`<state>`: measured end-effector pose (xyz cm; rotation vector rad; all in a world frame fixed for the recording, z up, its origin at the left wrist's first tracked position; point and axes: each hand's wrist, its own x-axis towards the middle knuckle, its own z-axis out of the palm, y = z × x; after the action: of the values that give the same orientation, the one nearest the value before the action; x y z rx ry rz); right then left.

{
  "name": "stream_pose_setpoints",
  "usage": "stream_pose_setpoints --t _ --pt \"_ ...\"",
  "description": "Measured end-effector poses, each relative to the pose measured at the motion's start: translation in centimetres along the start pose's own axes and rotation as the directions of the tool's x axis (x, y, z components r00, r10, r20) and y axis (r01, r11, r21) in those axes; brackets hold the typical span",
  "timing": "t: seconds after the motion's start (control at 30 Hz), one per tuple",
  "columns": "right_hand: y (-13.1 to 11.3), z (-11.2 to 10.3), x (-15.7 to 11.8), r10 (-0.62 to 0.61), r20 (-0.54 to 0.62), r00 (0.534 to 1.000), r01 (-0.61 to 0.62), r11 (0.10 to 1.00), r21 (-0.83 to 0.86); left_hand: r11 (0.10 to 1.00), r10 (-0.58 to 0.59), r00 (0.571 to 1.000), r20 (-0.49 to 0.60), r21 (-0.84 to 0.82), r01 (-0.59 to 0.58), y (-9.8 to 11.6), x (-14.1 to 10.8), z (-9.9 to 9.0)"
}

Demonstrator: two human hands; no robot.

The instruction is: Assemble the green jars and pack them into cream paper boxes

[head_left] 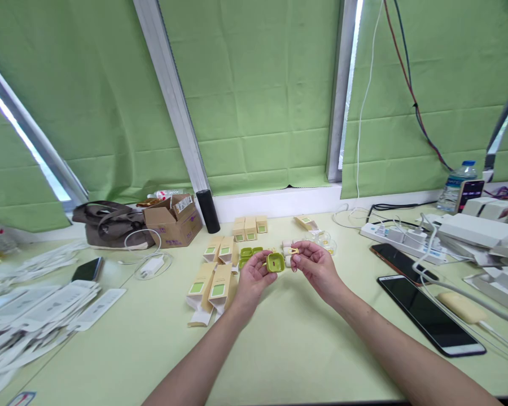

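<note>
My left hand (pixel 253 279) is closed on a small green square dish (pixel 275 262) with a dark slot in its floor, its hollow side towards me. Close on its right, my right hand (pixel 317 268) pinches a small yellowish piece (pixel 295 251) whose kind I cannot make out. Behind my left hand sit several more green dishes (pixel 246 252). Small whitish cylinders (pixel 287 244) lie just beyond the right fingertips, partly hidden. Beside my left wrist lie several cream boxes (pixel 202 286) with green windows, the nearest with their flaps open.
Farther back stand cream boxes (pixel 250 228), clear round pieces (pixel 325 241), a black cylinder (pixel 207 211), a cardboard box (pixel 173 221) and a bag (pixel 112 224). White packaging (pixel 46 307) covers the left side. Phones (pixel 429 316), a power strip (pixel 406 239) and cables are on the right.
</note>
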<state>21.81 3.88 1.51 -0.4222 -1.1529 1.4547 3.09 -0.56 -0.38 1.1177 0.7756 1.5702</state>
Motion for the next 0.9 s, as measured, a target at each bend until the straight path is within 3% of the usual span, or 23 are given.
stream_pose_setpoints --t 0.2,0.43,0.57,0.7,0.9 --pt "-0.1 0.6 -0.8 -0.195 -0.012 0.981 0.181 0.931 -0.318 1.000 0.012 1.000 0.016 0.018 -0.013 0.3 -0.1 0.4" --pt "0.3 0.4 -1.6 -0.349 0.151 0.925 0.364 0.695 -0.621 0.999 0.006 0.999 0.046 0.033 -0.008 0.5 -0.5 0.9" --pt "0.0 0.3 -1.6 -0.425 0.252 0.869 0.468 0.544 -0.696 0.998 0.023 0.998 0.050 0.051 -0.025 0.6 -0.6 1.1" --pt "-0.2 0.4 -1.7 -0.508 0.370 0.778 0.581 0.356 -0.732 0.989 0.090 0.996 0.024 0.115 -0.092 0.4 -0.7 1.1" --pt "0.3 0.1 -1.6 -0.549 0.431 0.717 0.602 0.175 -0.779 0.966 0.156 0.988 0.017 0.207 -0.156 0.4 -0.8 1.1"
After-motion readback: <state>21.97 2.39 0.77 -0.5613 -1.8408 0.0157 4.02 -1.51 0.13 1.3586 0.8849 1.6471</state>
